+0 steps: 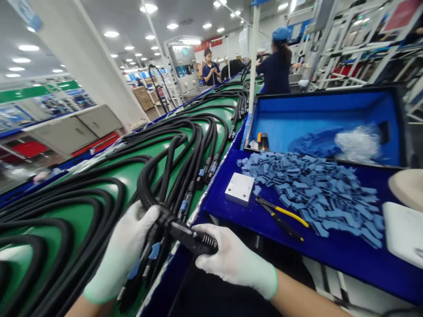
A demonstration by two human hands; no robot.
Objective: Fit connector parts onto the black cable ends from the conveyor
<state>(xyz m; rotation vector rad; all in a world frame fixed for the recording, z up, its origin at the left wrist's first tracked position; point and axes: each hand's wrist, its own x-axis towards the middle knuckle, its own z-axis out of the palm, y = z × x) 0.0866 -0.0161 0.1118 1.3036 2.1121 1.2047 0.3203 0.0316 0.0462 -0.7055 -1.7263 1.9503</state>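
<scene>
Both my hands wear white gloves with green cuffs. My left hand [122,251] grips a black corrugated conduit [145,191] close to where it enters a black connector [194,238] with a coiled spring sleeve. My right hand [234,259] is closed around the spring end of that connector, and its fingers hide part of it. Several other black cable harnesses [185,145] with blue-marked plugs lie looped on a green belt [122,174] beneath my left hand.
To the right, a blue tray [297,198] holds a heap of blue foam pieces [313,198], a white block [239,188] and yellow-handled pliers [280,218]. A blue bin [324,127] stands behind it. Two co-workers [276,61] stand farther along the belt.
</scene>
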